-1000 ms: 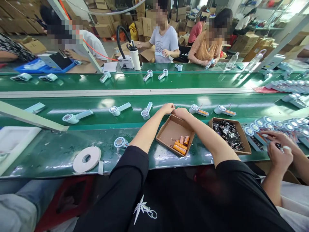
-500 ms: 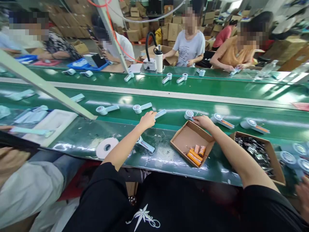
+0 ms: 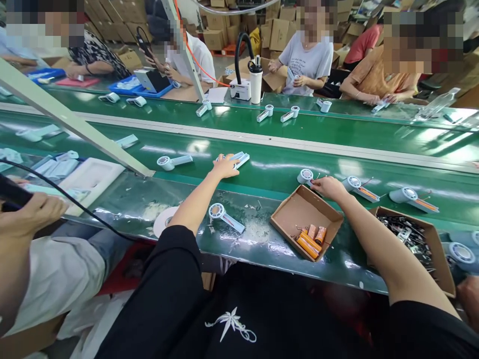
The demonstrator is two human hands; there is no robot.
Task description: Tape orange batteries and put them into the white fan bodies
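My left hand (image 3: 226, 166) is over the conveyor with its fingers closed round light-blue handheld fan halves; two open handles (image 3: 241, 158) stick out to its right, and the heads are mostly hidden under the hand. My right hand (image 3: 330, 188) pinches the handle of another handheld fan (image 3: 306, 175) behind the cardboard tray; its round head shows left of my fingers, with a thin wire above. Between my arms, one fan (image 3: 217, 211) lies on the bench. Orange batteries (image 3: 310, 244) lie in the cardboard tray (image 3: 286, 212), below my right hand.
Two fans with orange batteries (image 3: 368, 193) lie right of my right hand. A box of small metal parts (image 3: 407, 244) stands beside my right forearm. A white tape roll (image 3: 161, 222) is partly behind my left arm. A slanted metal post (image 3: 75, 119) crosses at left. Co-workers sit nearby.
My left hand has moved up and onto the neighbouring fan, bringing two handles side by side. My right hand stays at its fan. At left, a co-worker's hand with a dark tool has come into view.
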